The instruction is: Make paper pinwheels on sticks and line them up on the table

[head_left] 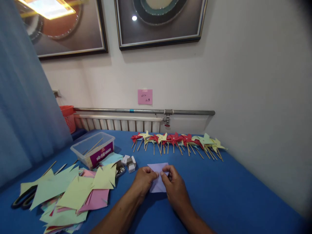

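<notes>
Item: lilac paper (158, 169), lying on the blue table (231, 195) directly before the person, just right of the cut-paper pile (73, 195) and well short of the pinwheel row (177, 139); risk, as judged: a slip of either pinch would let the gathered corners spring back flat, and a push could slide the sheet across the cloth. Left hand (144, 180) and right hand (174, 182): fingers drawn together, each pinching the sheet near its middle, fingertips nearly meeting. Adjacent: clear box (94, 149), scissors (23, 200) at the far left.
</notes>
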`<act>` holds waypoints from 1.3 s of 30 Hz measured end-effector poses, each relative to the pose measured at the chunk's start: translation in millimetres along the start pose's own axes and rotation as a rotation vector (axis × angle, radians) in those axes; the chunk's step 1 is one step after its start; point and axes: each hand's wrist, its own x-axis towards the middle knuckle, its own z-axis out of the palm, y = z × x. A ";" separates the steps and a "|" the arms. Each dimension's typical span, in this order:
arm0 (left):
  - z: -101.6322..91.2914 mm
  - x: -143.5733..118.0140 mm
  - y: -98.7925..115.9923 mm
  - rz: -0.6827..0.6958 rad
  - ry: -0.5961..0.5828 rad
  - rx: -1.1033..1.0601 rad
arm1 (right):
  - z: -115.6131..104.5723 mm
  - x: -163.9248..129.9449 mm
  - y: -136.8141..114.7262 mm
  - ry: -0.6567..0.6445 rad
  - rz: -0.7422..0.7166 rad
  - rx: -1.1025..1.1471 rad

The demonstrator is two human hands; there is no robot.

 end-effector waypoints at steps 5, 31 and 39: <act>-0.9 -2.6 3.9 -0.007 -0.035 -0.035 | 0.2 0.5 2.0 -0.023 0.009 0.024; -13.6 5.0 12.5 0.006 0.164 -0.232 | -3.4 -9.8 -4.3 -0.242 -0.176 0.012; -5.6 1.2 7.8 0.023 0.134 -0.242 | -2.3 -12.0 -9.1 -0.158 -0.326 -0.206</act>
